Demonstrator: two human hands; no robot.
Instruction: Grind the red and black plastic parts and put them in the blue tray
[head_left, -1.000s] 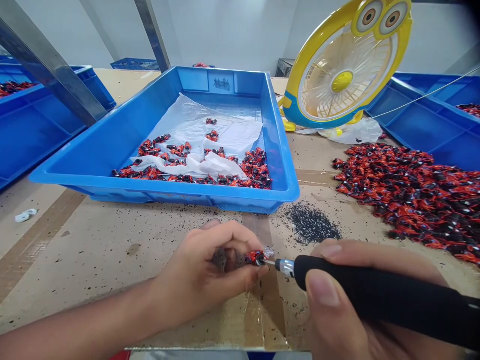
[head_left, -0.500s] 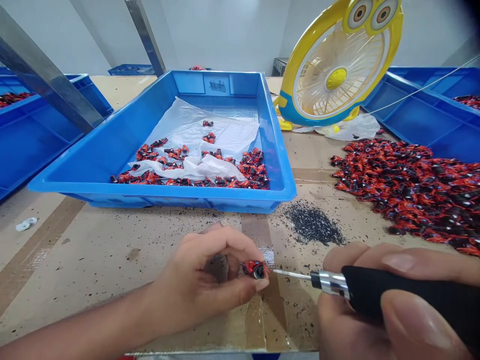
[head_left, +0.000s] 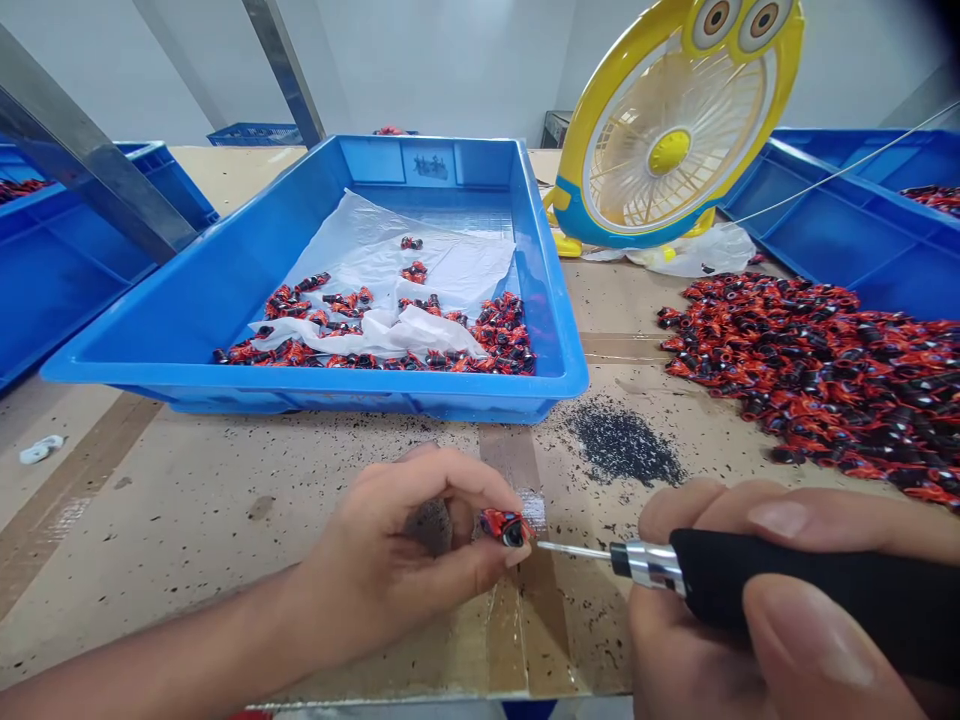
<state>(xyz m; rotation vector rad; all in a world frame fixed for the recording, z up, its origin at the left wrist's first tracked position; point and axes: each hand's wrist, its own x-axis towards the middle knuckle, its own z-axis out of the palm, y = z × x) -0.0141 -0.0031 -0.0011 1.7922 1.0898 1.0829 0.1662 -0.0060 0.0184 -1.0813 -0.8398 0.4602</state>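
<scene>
My left hand (head_left: 420,545) pinches a small red and black plastic part (head_left: 505,526) between thumb and fingertips, its round dark opening turned towards me. In my right hand (head_left: 787,600) is a black-handled tool with a silver collar and a thin metal tip, like an electric screwdriver (head_left: 652,564). The tip points left and ends just beside the part; whether it touches is hard to tell. Black shavings (head_left: 622,440) lie heaped on the cardboard-covered table (head_left: 262,560) beyond my hands.
A blue tray (head_left: 315,385) behind my hands holds similar parts on a white plastic sheet (head_left: 442,260). At right lies a big pile of the parts (head_left: 817,370). A yellow fan (head_left: 671,150) stands behind, between more blue bins (head_left: 847,210). A metal post (head_left: 97,150) slants at left.
The view has shifted slightly, so everything sits a little further left. Both hands keep their grips, and the screwdriver tip stays close to the part.
</scene>
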